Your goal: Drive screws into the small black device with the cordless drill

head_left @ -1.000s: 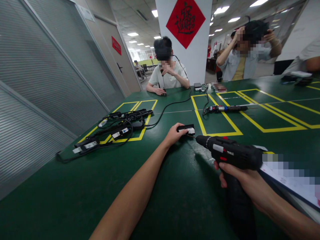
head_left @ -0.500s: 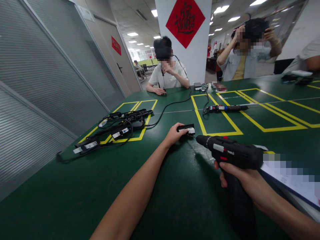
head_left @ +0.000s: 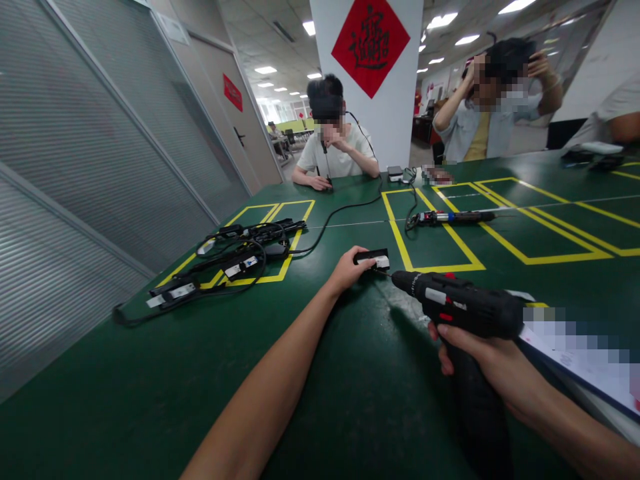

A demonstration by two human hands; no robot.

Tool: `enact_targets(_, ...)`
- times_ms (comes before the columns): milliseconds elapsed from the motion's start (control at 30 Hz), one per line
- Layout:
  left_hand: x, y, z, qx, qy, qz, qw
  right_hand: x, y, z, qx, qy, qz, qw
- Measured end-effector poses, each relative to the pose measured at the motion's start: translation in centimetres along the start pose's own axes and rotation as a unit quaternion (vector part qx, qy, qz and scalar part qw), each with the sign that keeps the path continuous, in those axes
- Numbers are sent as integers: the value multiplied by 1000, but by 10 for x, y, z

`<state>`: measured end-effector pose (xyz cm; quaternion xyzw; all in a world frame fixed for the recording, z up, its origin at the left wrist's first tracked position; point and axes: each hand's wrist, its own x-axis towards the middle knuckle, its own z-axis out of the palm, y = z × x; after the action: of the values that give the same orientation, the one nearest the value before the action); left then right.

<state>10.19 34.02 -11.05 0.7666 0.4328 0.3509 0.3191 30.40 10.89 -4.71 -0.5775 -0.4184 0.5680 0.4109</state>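
Observation:
My left hand (head_left: pixel 350 268) is closed on a small black block with a white label (head_left: pixel 380 259), held low over the green table (head_left: pixel 200 400). In my right hand (head_left: pixel 475 350) is a black cordless drill (head_left: pixel 465 303) with red buttons, my fingers wrapped round its handle. The drill points left, and its thin bit (head_left: pixel 384 274) reaches to the near lower edge of the block. Whether the tip touches the block or a screw in it is too small to tell.
Black devices with cables (head_left: pixel 250 257) lie in a heap at the left. An electric screwdriver (head_left: pixel 455 217) rests beyond the drill. A clipboard with papers (head_left: pixel 575 360) lies at the right. One person (head_left: pixel 340 143) sits opposite; another (head_left: pixel 493 113) is further right.
Almost nothing differs. The drill has shifted very slightly to the left, its bit staying by the block; my left hand keeps its place.

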Motion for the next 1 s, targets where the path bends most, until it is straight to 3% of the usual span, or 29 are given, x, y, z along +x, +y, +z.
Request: enact_targets(1000, -1, 4, -2, -7, -14, -7, 1000, -1, -3, 1, 9, -1, -4, 1000)
